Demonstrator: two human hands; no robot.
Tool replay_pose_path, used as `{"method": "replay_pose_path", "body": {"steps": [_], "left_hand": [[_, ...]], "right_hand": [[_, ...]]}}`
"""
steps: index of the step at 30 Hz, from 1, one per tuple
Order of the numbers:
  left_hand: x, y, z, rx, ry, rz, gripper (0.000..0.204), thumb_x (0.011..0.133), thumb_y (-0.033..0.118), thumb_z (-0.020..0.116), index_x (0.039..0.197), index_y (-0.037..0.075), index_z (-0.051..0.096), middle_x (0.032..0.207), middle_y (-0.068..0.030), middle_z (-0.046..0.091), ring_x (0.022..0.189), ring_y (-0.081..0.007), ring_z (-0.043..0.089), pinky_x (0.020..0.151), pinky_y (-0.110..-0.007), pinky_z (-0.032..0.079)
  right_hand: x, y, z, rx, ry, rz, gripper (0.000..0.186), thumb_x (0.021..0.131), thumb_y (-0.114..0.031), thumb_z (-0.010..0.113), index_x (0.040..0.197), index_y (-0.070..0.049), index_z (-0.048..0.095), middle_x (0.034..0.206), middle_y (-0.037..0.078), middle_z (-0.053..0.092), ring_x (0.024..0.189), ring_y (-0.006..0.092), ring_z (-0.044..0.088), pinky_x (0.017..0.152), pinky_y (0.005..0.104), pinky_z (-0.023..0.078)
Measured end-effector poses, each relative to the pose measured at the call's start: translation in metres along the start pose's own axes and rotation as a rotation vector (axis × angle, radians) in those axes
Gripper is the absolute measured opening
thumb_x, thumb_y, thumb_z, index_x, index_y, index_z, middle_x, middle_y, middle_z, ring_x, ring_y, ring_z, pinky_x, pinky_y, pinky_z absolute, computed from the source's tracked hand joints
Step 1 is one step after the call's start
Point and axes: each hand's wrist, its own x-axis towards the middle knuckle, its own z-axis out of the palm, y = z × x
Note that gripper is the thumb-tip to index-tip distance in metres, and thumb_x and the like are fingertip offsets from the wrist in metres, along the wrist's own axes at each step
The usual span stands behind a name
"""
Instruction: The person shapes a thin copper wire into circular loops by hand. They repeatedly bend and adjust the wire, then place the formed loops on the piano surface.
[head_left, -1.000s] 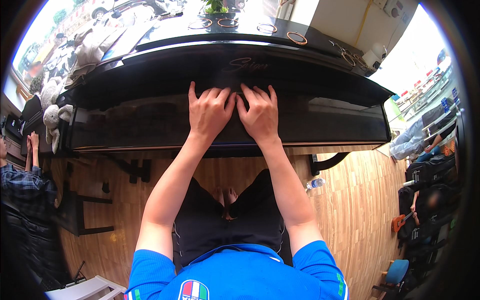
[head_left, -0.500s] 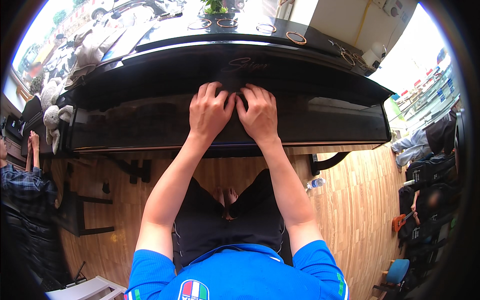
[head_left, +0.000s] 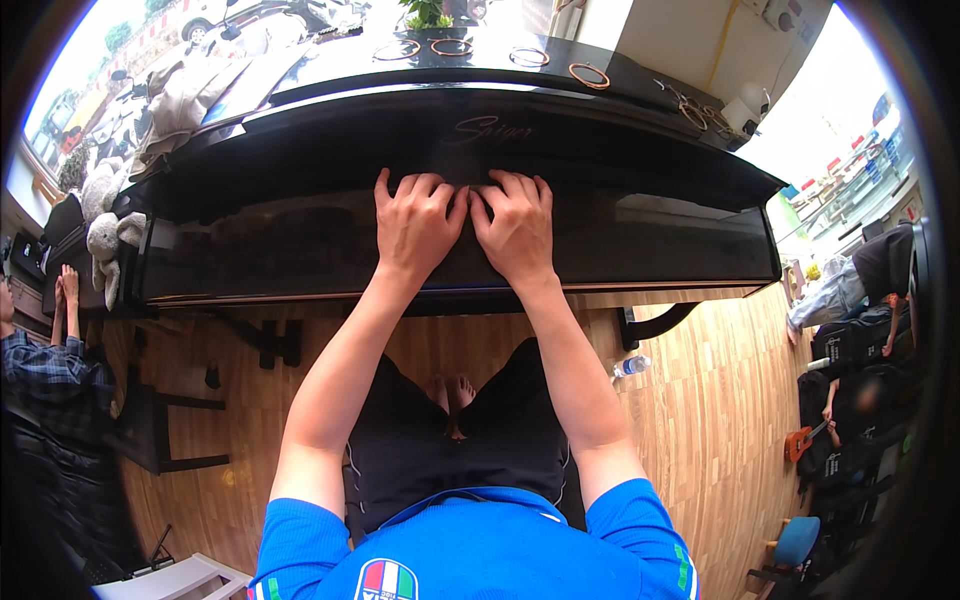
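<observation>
Both my hands rest on the closed, glossy black lid of an upright piano [head_left: 650, 240]. My left hand [head_left: 415, 225] lies palm down, its fingers curved and apart, with the little finger stretched out to the left. Close beside it, my right hand [head_left: 517, 225] is palm down too, fingers bent and spread. The two thumbs point toward each other, near or touching; I cannot tell which. Neither hand holds anything. The fingertips are partly hidden by the backs of the hands.
Several thin copper-coloured rings [head_left: 590, 76] and a green plant [head_left: 428, 14] are on the piano top. A plush rabbit [head_left: 103, 235] sits at its left end. A water bottle [head_left: 631, 367] stands on the floor. People are at both sides; one holds a ukulele [head_left: 798, 445].
My left little finger has stretched outward, and the other left fingers have drawn back a little. The right fingers have shifted slightly. At far right, another person has changed position.
</observation>
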Motion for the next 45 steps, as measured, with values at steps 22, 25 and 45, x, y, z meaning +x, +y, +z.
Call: {"method": "replay_pose_path", "body": {"steps": [22, 25, 45], "left_hand": [[0.0010, -0.0007, -0.0005, -0.018, 0.026, 0.024, 0.015, 0.085, 0.023, 0.073, 0.084, 0.007, 0.073, 0.091, -0.0067, 0.071, 0.086, -0.0280, 0.067, 0.084, -0.042, 0.051], [0.0024, -0.0011, -0.0003, -0.039, 0.061, 0.039, 0.015, 0.085, 0.022, 0.074, 0.085, 0.007, 0.073, 0.089, -0.0068, 0.071, 0.084, -0.0282, 0.067, 0.082, -0.042, 0.052], [0.0023, -0.0050, 0.0005, -0.003, 0.078, 0.072, 0.016, 0.085, 0.023, 0.074, 0.090, 0.007, 0.074, 0.090, -0.0059, 0.072, 0.083, -0.0254, 0.068, 0.078, -0.038, 0.052]], "right_hand": [[0.0018, -0.0043, -0.0024, 0.127, -0.066, 0.113, 0.019, 0.088, -0.019, 0.068, 0.097, -0.003, 0.073, 0.107, 0.014, 0.072, 0.104, 0.0289, 0.066, 0.091, 0.0432, 0.049], [0.0004, 0.0019, 0.0008, 0.030, 0.033, -0.024, 0.019, 0.088, -0.019, 0.068, 0.097, -0.003, 0.073, 0.106, 0.013, 0.072, 0.104, 0.0286, 0.066, 0.093, 0.0435, 0.048], [-0.0010, 0.0033, 0.0056, 0.065, 0.041, -0.010, 0.015, 0.085, -0.018, 0.069, 0.086, -0.003, 0.073, 0.102, 0.011, 0.072, 0.098, 0.0286, 0.066, 0.088, 0.0415, 0.050]]}}
